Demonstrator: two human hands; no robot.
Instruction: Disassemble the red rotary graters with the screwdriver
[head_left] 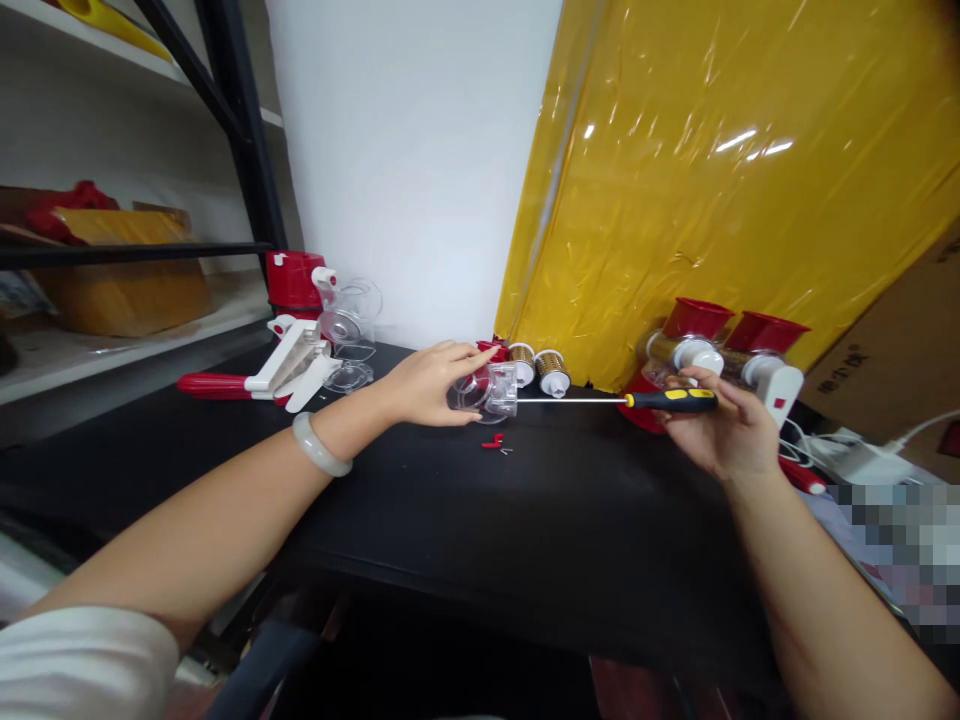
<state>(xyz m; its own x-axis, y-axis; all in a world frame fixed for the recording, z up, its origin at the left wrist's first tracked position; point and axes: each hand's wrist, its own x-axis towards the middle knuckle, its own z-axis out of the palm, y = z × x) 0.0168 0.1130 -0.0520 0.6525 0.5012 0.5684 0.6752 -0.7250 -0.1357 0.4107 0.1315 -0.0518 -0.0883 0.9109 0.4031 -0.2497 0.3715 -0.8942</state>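
My left hand grips a clear plastic housing with a red part, resting on the black table. My right hand holds a screwdriver by its black and yellow handle. Its long shaft lies level and points left, with the tip at the housing's right side. A small red piece and tiny screws lie on the table just below the housing. A pale bangle circles my left wrist.
Two metal drum cutters stand behind the housing. Red and clear grinder units sit at the right by yellow sheeting. More red, white and clear parts lie at the left near a shelf rack. A cardboard box and white cables are far right.
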